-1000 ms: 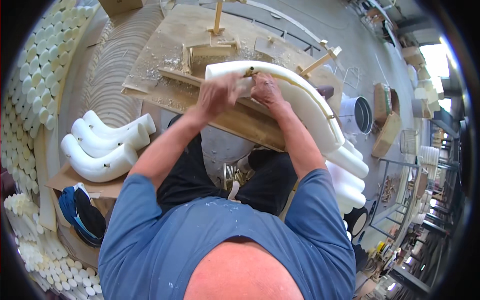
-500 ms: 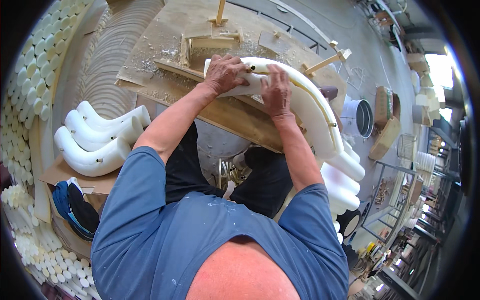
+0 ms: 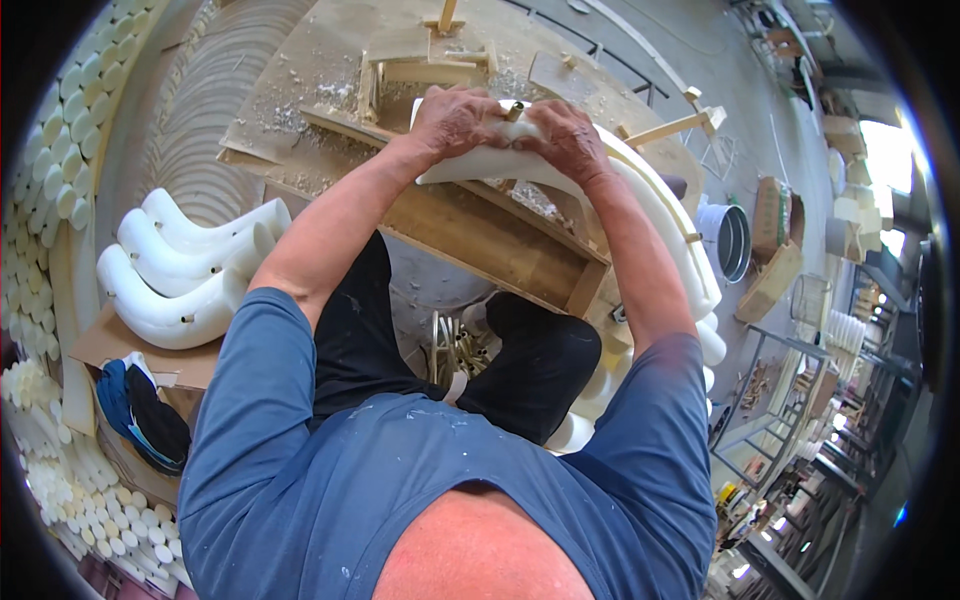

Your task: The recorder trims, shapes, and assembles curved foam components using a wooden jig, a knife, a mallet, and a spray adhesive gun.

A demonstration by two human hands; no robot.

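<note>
A long, curved white tube [image 3: 672,212] arcs over the workbench, with a yellowish seam along its outer side. Small brass-coloured fittings stick out of it, one brass fitting [image 3: 515,110] standing between my hands. My left hand [image 3: 455,122] is wrapped round the tube close to its left end. On the other side of that fitting, my right hand [image 3: 562,137] grips the same tube, thumbs almost meeting on its near face. Both hands hide part of the tube, and my right forearm crosses in front of its bend.
Wood chips litter the wooden workbench [image 3: 285,110], which carries small wooden frames [image 3: 430,72]. An open wooden box [image 3: 470,235] sits at its near side. Shorter white elbow tubes [image 3: 170,300] lie on cardboard at left. A metal bucket [image 3: 722,242] stands at right.
The tube has swung outward, its right end shifting right and slightly up. My right hand has moved up beside the fitting and closed round the tube; my left hand still holds it.
</note>
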